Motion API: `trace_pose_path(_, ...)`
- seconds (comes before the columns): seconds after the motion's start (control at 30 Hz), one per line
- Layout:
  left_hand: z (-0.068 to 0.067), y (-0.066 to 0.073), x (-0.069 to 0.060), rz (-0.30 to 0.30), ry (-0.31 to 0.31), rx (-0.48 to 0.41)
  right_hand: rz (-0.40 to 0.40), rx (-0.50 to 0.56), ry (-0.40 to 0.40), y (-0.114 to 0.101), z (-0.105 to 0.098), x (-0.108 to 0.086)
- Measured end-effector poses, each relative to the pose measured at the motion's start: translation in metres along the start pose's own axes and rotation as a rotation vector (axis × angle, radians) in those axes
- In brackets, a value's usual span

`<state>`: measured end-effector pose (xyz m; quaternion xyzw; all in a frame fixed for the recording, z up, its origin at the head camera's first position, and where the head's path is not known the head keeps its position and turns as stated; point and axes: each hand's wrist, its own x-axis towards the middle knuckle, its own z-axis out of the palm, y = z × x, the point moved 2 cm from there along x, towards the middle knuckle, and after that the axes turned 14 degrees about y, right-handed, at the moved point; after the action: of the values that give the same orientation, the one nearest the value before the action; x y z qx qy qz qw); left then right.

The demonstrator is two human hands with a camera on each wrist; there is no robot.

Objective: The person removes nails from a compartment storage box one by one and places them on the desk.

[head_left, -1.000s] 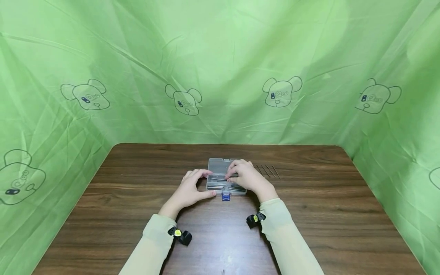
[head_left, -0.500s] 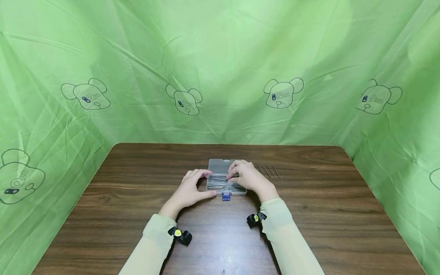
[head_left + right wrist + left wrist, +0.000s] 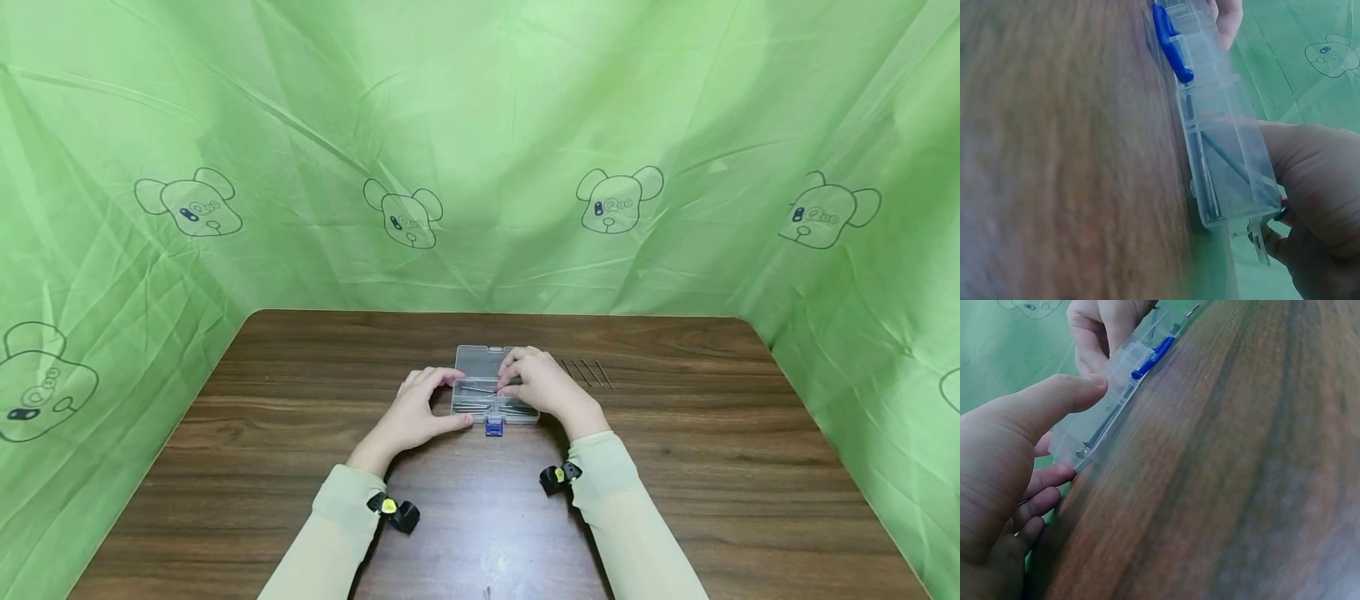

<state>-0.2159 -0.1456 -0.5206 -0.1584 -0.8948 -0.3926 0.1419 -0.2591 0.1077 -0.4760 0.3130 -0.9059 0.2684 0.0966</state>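
A clear plastic box (image 3: 533,419) with a blue latch (image 3: 493,427) lies open on the table, its lid (image 3: 474,362) folded back. Several thin metal rods (image 3: 471,408) lie in its compartments. My left hand (image 3: 410,418) grips the box's left end, thumb on the near edge and index finger at the far side. My right hand (image 3: 546,387) reaches into the far compartment from the right, thumb and fingertips pinched together at the end of a thin metal rod (image 3: 474,389). The right hand hides part of the lid and compartment.
Several thin rods (image 3: 597,374) lie slanted side by side on the brown wooden table (image 3: 675,467), right of the box. Green cloth (image 3: 502,125) with mouse-like drawings surrounds the table at the back and sides.
My right fingertips have shifted very slightly to the right within the box. My left hand and the box have stayed in place.
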Motion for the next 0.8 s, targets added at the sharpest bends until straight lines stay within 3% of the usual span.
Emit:
trace_pose_path(0.43, 0.001, -0.001, -0.001, -0.001, 0.001, 0.001, 0.021, 0.108, -0.017, 0.0, -0.009, -0.005)
trace_pose_path(0.8, 0.001, -0.003, -0.001, -0.006, 0.004, 0.003, 0.081, 0.201, 0.05, 0.006, -0.021, -0.007)
